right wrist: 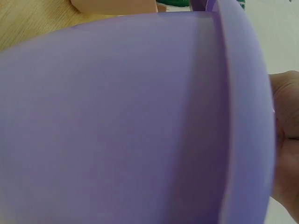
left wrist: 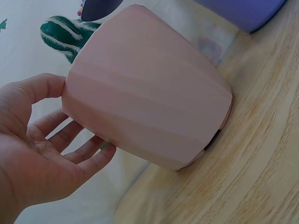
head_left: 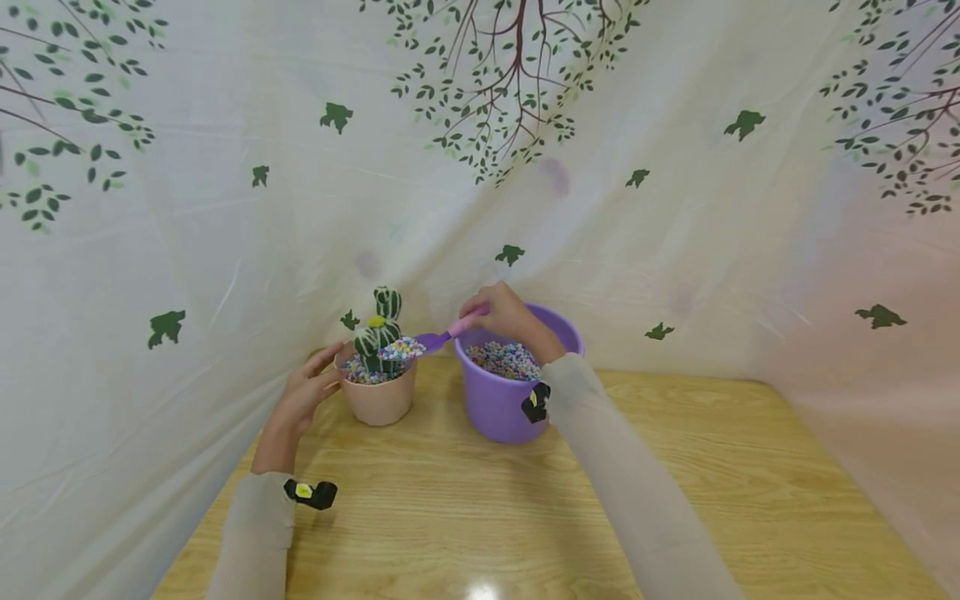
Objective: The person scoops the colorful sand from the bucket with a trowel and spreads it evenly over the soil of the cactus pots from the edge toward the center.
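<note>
A potted cactus [head_left: 377, 332] with white stripes and a yellow flower stands in a pale pink pot [head_left: 378, 404] holding multicoloured beads. My left hand [head_left: 306, 392] rests its fingers against the pot's left side; in the left wrist view its thumb touches the rim. My right hand [head_left: 506, 315] grips the pink handle of a small purple shovel [head_left: 433, 342] from above. Its blade, heaped with beads [head_left: 401, 348], is over the pot's right rim, in front of the cactus. Below the right hand stands a purple bucket [head_left: 495, 408] with more beads inside; its wall hides most of that hand in the right wrist view.
Both containers stand on a wood-grain table [head_left: 420, 517] near its back edge. A pale curtain [head_left: 450, 217] printed with leaves and branches hangs behind and along the sides. The bucket is a short way right of the pot.
</note>
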Available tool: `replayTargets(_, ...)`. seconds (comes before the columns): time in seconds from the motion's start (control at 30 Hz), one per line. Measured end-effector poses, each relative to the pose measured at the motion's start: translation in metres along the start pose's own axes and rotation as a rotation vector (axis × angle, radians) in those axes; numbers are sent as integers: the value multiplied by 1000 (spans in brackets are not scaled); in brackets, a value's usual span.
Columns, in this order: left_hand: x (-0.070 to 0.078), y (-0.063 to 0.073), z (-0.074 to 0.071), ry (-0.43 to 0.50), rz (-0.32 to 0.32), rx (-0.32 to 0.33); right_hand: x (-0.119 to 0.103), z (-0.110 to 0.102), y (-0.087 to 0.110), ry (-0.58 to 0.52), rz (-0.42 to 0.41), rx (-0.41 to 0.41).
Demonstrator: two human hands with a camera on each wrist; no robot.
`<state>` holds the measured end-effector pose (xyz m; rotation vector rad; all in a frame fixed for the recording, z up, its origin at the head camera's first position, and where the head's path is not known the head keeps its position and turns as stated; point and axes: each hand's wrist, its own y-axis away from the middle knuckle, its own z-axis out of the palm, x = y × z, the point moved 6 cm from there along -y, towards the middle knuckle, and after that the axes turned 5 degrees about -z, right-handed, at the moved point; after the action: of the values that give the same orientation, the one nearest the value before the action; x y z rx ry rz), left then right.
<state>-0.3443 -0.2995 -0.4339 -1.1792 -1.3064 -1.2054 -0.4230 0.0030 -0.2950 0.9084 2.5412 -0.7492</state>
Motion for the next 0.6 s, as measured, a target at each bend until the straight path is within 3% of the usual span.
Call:
replayTargets(0.37,-2,0,-2,-15,6,4,-2,2,-4,22,-37,-30)
replayTargets(0.6,-2,-1,-1,8,16,-5,-2,3,-5,31,-11,-52)
